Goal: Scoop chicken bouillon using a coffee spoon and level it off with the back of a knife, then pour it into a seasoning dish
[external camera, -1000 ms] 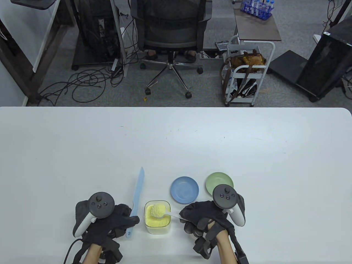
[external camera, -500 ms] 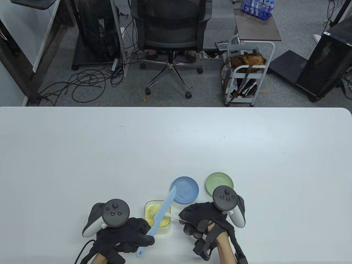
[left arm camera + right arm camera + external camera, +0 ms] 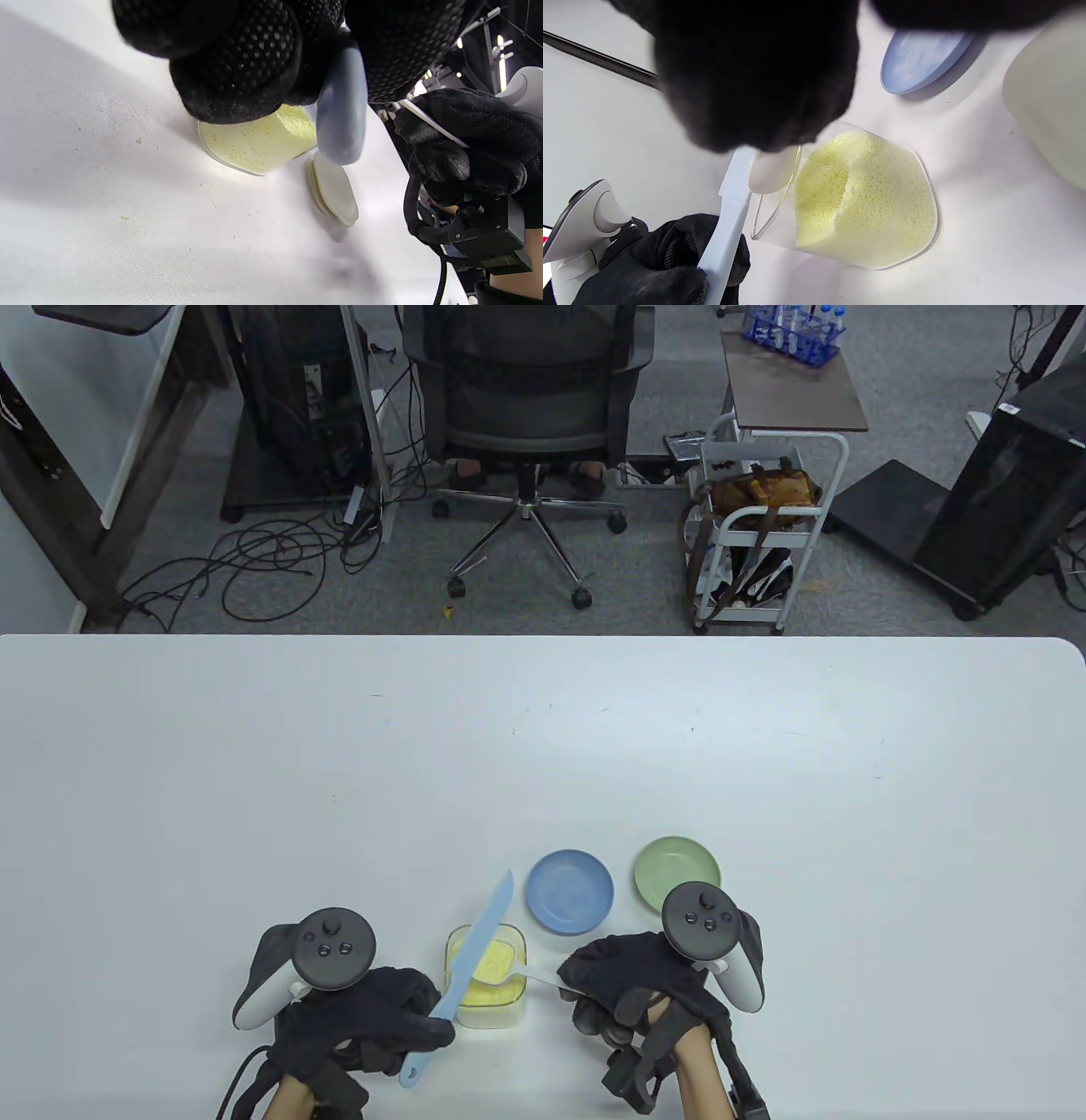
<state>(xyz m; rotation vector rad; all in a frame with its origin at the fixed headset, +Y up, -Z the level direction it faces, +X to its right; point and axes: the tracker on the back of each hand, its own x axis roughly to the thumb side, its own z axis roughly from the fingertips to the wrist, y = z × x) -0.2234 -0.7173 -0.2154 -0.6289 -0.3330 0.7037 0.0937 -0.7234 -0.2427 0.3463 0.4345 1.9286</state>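
Crowding the bottom centre of the table view, both gloved hands work close to the near edge of the white table (image 3: 254, 780), while the broad middle and upper part of the tabletop lies open up to its far edge. The left hand (image 3: 365, 1027) has its fingers curled round the handle of a pale blue knife (image 3: 475, 950); the blade slants up and to the right, crossing above the left side of the clear container (image 3: 486, 1014). In the left wrist view the butt of the knife handle (image 3: 341, 114) pokes out below the gloved fingers (image 3: 237, 72). The right hand (image 3: 636, 984) pinches the thin white handle of the coffee spoon (image 3: 530, 977), its fingers bunched tight round it; the spoon reaches left, with its bowl over the container beside the knife blade. What lies in the bowl cannot be told from the table view.

The container holds pale yellow bouillon granules (image 3: 865, 195), heaped higher on one side with a hollow dug in toward the other, seen clearly in the right wrist view. Just above and right of the container sits a blue dish (image 3: 569, 892), and to its right, apart from it, a green dish (image 3: 676, 867) whose lower edge is hidden by the tracker on the right hand. Nothing shows inside either dish. A small white lid (image 3: 333, 190) lies on the table just beside the container in the left wrist view.
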